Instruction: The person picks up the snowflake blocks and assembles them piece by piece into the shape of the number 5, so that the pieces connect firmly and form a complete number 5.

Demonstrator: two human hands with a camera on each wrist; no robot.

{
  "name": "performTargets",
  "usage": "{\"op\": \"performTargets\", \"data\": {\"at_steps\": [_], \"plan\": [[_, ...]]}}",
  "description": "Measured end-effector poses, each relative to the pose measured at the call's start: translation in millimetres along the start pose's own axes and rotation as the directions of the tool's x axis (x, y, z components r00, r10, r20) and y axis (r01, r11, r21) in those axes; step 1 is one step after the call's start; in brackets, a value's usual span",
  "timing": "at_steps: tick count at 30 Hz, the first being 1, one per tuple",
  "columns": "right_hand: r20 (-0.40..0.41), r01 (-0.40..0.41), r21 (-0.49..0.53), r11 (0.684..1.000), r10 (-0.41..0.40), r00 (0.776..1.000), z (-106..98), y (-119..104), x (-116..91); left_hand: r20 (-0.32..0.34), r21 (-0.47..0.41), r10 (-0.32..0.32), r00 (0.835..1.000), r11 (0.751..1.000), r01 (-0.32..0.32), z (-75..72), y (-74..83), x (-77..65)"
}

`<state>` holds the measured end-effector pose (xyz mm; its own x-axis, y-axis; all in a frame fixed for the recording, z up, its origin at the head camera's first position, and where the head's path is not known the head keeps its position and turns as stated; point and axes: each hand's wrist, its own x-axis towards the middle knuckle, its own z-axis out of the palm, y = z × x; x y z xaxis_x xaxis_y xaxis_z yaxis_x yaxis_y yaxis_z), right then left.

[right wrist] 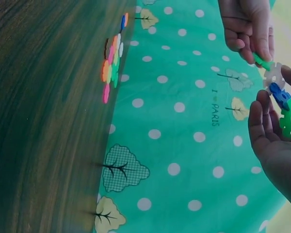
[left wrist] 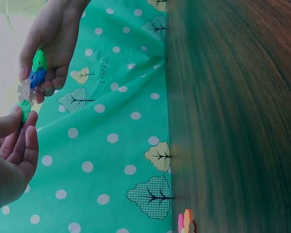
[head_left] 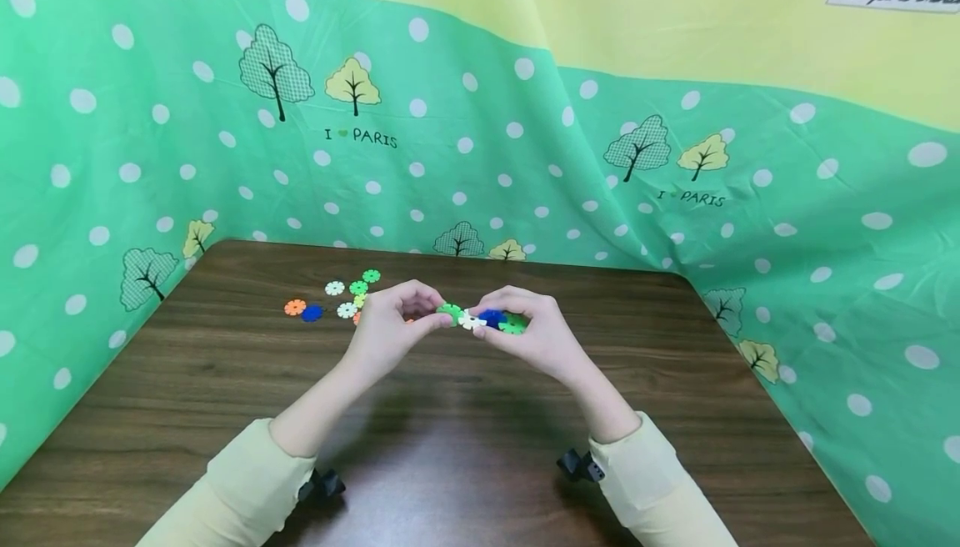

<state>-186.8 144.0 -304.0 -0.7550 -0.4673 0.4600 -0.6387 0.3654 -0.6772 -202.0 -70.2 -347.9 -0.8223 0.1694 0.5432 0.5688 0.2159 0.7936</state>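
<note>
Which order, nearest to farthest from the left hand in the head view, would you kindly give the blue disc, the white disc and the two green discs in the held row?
1. Near green disc: leftmost, pinched by the left hand.
2. White disc: just right of it.
3. Blue disc: right of the white one.
4. Far green disc: rightmost, beside the right hand.

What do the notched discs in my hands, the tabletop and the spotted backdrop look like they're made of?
The notched discs look like smooth plastic: bright, even color and crisp slots. The tabletop shows brown grain and a soft sheen, so perhaps wood or wood-look laminate. The spotted backdrop is probably thin cloth or plastic sheeting, faintly shiny, since it hangs in folds.
</note>
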Motion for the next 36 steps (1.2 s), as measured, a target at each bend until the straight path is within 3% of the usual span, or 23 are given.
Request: {"op": "performTargets", "data": {"at_steps": [7,13,17,26,30,36], "plan": [[0.000,-0.004,0.018,1.000,0.004,1.000,4,29,-1,-0.016,-0.052,0.005,1.000,0.999,-0.006,4.2,0.9,-1.5],[0.010,-0.010,0.028,1.000,0.010,1.000,4,33,-2,-0.021,-0.086,-0.024,0.999,0.996,0.023,7.2,-1.6,-3.0],[0.016,-0.033,0.016,0.999,0.033,0.999,3,30,-2,-0.004,-0.092,-0.041,0.999,0.995,0.041,7.6,-2.1,-2.8],[0.038,-0.056,-0.023,0.998,0.057,0.998,-8,2,-4,0.062,0.011,-0.097,0.993,0.995,0.096,3.1,-1.2,-0.7],[0.032,-0.012,-0.049,0.999,0.013,0.999,-7,2,-3,0.084,-0.016,-0.109,0.990,0.994,0.111,3.0,0.3,-0.6],[-0.014,0.095,-0.081,0.992,-0.097,0.995,-1,33,-2,0.097,-0.049,-0.130,0.987,0.990,0.135,6.6,2.7,-0.8]]}}
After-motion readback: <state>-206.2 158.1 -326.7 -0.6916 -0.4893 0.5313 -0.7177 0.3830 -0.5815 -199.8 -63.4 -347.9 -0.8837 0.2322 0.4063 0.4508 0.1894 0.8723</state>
